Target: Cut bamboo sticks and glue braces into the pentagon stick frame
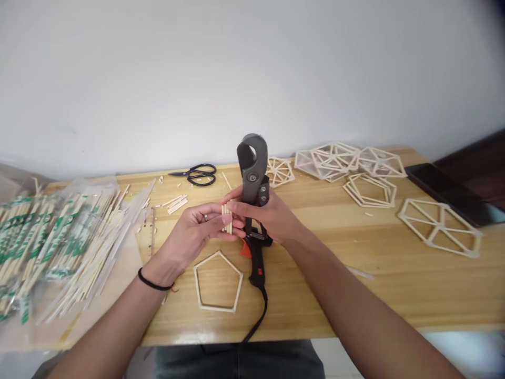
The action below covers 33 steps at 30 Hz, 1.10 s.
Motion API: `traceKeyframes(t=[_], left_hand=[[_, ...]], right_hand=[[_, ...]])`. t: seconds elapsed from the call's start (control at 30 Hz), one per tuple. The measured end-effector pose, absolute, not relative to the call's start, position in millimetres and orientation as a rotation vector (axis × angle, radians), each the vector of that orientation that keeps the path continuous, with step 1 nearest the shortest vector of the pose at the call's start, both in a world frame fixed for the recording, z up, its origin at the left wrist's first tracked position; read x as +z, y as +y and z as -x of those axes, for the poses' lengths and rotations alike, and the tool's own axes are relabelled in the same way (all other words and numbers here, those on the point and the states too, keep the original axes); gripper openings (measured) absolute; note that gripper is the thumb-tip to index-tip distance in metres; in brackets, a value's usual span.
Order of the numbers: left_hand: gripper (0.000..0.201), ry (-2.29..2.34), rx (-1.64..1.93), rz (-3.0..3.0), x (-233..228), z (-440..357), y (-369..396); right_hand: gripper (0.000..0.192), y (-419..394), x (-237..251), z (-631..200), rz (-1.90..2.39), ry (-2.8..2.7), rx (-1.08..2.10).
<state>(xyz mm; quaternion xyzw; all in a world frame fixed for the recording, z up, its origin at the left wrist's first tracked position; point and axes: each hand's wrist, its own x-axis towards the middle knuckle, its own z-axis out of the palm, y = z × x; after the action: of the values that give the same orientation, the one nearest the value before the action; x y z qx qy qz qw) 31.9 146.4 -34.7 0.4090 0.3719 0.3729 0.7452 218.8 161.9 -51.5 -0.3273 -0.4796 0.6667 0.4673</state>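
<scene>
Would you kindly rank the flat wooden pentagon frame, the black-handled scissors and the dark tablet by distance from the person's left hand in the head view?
1. Flat wooden pentagon frame: just below the left hand, toward the table's near edge.
2. Black-handled scissors: beyond the hand, near the wall.
3. Dark tablet: far off at the table's right end.

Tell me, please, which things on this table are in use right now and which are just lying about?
In use:
left hand and right hand, both holding short sticks
grey cutter
glue gun
pentagon frame

Lying about:
scissors
wrapped chopsticks
finished frames
dark tablet
</scene>
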Motion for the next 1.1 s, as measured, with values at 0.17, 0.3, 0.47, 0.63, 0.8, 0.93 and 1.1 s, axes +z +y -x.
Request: traceKeyframes(t=[0.17,0.3,0.47,0.63,0.8,0.93,1.1], left_hand=[[0.027,0.786,0.805,-0.877,-35.3,-31.6,145.6],[0.025,0.772,0.789,-0.873,-35.5,-30.5,145.0],[0.027,0.759,0.758,-0.87,-33.9,-29.7,144.7],[0.031,0.798,0.743,-0.9,-33.3,-29.1,144.8],[0.031,0.851,0.756,-0.944,-32.8,-29.2,144.2],[0.032,0.879,0.756,-0.99,-32.7,-28.7,143.6],[0.029,0.827,0.702,-0.978,-34.3,-27.6,143.1]], right_hand=[[0.033,162.6,-51.2,-219.1,0.834,-1.173,1.63],[0.035,162.4,-49.7,-218.4,0.833,-1.148,1.62],[0.034,162.3,-44.9,-219.7,0.83,-1.219,1.614],[0.034,161.2,-42.7,-221.3,0.865,-1.247,1.6],[0.032,162.2,-41.9,-225.0,0.85,-1.292,1.569],[0.029,162.9,-41.3,-227.8,0.834,-1.336,1.518],[0.033,162.4,-40.5,-226.6,0.873,-1.354,1.52]])
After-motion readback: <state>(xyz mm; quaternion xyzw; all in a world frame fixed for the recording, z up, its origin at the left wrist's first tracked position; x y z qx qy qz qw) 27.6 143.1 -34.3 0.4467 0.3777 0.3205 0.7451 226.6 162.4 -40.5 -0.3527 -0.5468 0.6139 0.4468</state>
